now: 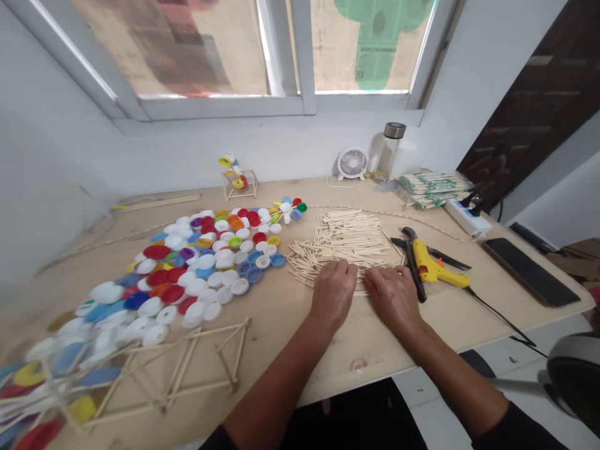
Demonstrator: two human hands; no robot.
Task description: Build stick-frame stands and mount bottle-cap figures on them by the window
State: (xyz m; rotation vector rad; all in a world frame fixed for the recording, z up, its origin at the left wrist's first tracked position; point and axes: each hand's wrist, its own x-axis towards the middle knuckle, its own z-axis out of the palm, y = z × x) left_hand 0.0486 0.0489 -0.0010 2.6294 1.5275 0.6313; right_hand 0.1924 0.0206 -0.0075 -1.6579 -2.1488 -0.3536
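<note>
Both hands at the near edge of the heap of thin wooden sticks (351,231), which lies mid-table, in front of the person. Left hand (334,290): knuckles up, fingers curled down onto the sticks; right hand (394,294) just beside it, flatter, fingertips also among them. Grip: cannot tell whether either hand has sticks pinched, as the fingertips are hidden. Working judgement on handling: use light, level pressure, since sticks this thin would probably roll or spring crosswise if pressed hard; square the ends between both hands; treat the tangled left part of the heap separately from the flatter, more parallel rows behind. Keep the right wrist clear of the yellow glue gun (434,265), close by on that side; its tip may be hot, heat not visible. Surface: pale wooden table (281,350), bare at the near edge. Near left, a stick framework (184,367); beyond it, a broad spread of coloured bottle caps (206,262). Right, a dark phone (529,272), then a white power strip (466,217) and bagged sticks (434,187). Along the back, a small stick-and-cap model (239,181), white fan (352,164) and clear bottle (388,155). Farthest: white wall, window (307,56) with its panes papered over.
</note>
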